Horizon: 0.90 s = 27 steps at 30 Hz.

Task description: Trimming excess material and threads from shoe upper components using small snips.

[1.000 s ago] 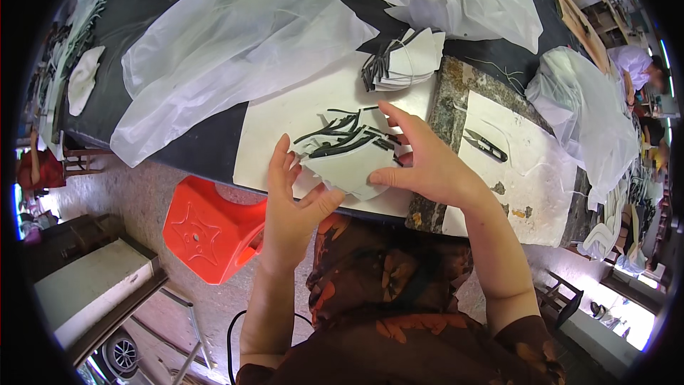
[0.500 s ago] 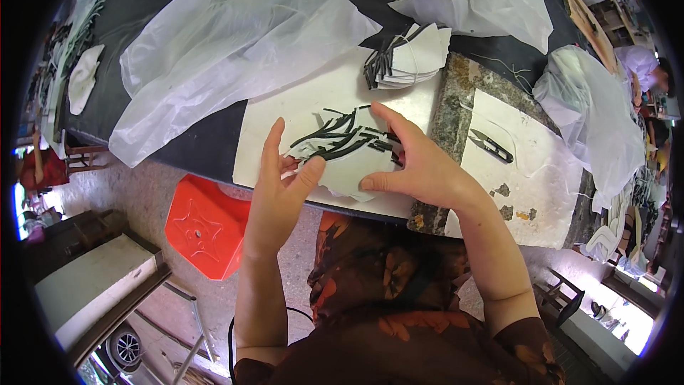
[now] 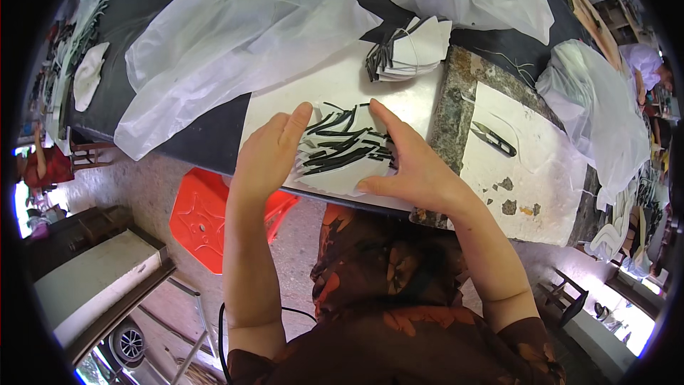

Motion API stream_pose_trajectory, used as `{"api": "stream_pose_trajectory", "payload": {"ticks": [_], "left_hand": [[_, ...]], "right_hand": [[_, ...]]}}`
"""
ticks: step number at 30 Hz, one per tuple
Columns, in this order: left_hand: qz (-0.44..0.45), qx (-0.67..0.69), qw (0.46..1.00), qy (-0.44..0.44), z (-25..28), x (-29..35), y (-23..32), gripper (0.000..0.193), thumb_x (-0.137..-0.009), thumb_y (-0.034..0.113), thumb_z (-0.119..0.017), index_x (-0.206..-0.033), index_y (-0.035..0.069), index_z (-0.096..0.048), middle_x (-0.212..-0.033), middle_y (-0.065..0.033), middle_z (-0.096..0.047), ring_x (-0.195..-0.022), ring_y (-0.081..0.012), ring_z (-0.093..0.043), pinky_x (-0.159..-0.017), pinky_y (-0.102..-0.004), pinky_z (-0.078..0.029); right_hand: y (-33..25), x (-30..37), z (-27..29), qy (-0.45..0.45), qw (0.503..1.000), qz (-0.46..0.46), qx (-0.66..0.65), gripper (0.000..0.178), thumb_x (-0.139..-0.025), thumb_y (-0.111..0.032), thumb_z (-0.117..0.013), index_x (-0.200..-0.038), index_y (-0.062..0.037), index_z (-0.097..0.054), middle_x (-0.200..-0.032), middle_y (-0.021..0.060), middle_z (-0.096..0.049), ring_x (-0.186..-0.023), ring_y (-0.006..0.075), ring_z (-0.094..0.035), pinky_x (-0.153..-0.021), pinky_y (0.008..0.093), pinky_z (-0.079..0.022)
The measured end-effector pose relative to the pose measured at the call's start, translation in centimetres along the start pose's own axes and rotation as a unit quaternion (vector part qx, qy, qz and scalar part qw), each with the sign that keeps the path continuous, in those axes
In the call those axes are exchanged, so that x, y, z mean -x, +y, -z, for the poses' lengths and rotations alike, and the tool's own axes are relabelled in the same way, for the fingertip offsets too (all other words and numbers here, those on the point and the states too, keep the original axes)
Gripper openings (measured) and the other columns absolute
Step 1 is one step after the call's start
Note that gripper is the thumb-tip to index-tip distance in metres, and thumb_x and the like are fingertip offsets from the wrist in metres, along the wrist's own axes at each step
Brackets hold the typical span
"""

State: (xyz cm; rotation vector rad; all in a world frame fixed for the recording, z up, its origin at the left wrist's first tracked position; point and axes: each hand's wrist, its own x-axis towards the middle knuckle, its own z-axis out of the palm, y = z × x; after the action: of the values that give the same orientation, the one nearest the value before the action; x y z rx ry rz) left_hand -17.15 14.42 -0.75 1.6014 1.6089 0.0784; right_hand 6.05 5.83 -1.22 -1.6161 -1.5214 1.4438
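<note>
A loose stack of white pieces with black strips (image 3: 345, 150) lies on a white board (image 3: 278, 103) at the table's near edge. My left hand (image 3: 269, 148) stands at the stack's left side, stretched out, its palm side facing the pieces; some of its fingers are hidden. On the other side my right hand (image 3: 417, 167) has thumb and index finger spread wide around the stack's right edge. Its other fingers are partly covered. Behind them sits a tied bundle of similar white pieces with black strips (image 3: 410, 53).
Thread snips (image 3: 494, 140) lie on a white sheet (image 3: 527, 185) over a stained stone slab (image 3: 456, 93) at right. Translucent plastic bags (image 3: 235, 43) cover much of the dark table (image 3: 114, 93). A red stool (image 3: 201, 221) stands below at left. Another person (image 3: 641, 64) is at far right.
My left hand has turned more edge-on and moved slightly up and left, beside the stack. The strips lie more spread out. My right hand has hardly moved.
</note>
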Motion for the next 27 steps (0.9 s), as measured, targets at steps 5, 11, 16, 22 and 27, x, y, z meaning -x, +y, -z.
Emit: {"api": "stream_pose_trajectory", "payload": {"ticks": [5,11,16,22,27], "left_hand": [[-0.017,0.037,0.998,-0.051,-0.6,-1.1,-1.2,0.083,-0.102,0.070,-0.038,-0.109,-0.005,-0.072,-0.104,-0.0278,-0.071,-0.101,-0.0443,-0.065,-0.094,-0.0463,-0.047],[-0.061,0.064,0.993,-0.082,-0.4,0.9,0.5,0.079,-0.104,0.065,-0.042,-0.106,-0.008,-0.070,-0.098,-0.0270,-0.071,-0.092,-0.0402,-0.064,-0.090,-0.0437,-0.047],[-0.061,0.195,0.973,-0.106,-1.5,0.8,-1.1,0.067,-0.106,0.059,-0.048,-0.099,-0.006,-0.064,-0.090,-0.0108,-0.063,-0.087,-0.0191,-0.054,-0.085,-0.0336,-0.046],[-0.084,0.232,0.966,-0.083,-2.5,0.2,-1.5,0.065,-0.106,0.058,-0.050,-0.099,-0.005,-0.066,-0.088,-0.0078,-0.061,-0.087,-0.0150,-0.052,-0.084,-0.0321,-0.045],[-0.021,0.248,0.957,-0.149,-1.7,-0.1,-0.2,0.070,-0.104,0.059,-0.052,-0.097,-0.009,-0.068,-0.091,-0.0125,-0.064,-0.088,-0.0189,-0.056,-0.085,-0.0348,-0.046]], "right_hand": [[1.1,0.2,-0.6,0.040,0.996,0.074,0.041,0.109,-0.071,-0.030,-0.085,-0.158,0.0012,-0.028,-0.127,0.0264,-0.057,-0.121,0.0407,-0.054,-0.108,0.0436,-0.042],[-0.3,0.9,-0.1,0.015,0.996,0.060,0.065,0.111,-0.070,-0.024,-0.085,-0.161,-0.0036,-0.026,-0.132,0.0243,-0.053,-0.124,0.0384,-0.053,-0.110,0.0425,-0.042],[0.0,1.1,-0.3,0.015,0.995,0.078,0.061,0.114,-0.069,-0.017,-0.086,-0.163,-0.0072,-0.023,-0.135,0.0201,-0.049,-0.124,0.0342,-0.052,-0.108,0.0400,-0.043],[0.0,1.0,-0.2,0.008,0.997,0.073,0.021,0.115,-0.070,-0.017,-0.086,-0.164,-0.0075,-0.020,-0.138,0.0205,-0.047,-0.127,0.0345,-0.051,-0.110,0.0386,-0.042],[0.9,0.5,-0.3,-0.015,0.994,0.110,0.016,0.116,-0.071,-0.020,-0.086,-0.164,-0.0068,-0.019,-0.145,0.0252,-0.047,-0.134,0.0378,-0.049,-0.113,0.0424,-0.040]]}}
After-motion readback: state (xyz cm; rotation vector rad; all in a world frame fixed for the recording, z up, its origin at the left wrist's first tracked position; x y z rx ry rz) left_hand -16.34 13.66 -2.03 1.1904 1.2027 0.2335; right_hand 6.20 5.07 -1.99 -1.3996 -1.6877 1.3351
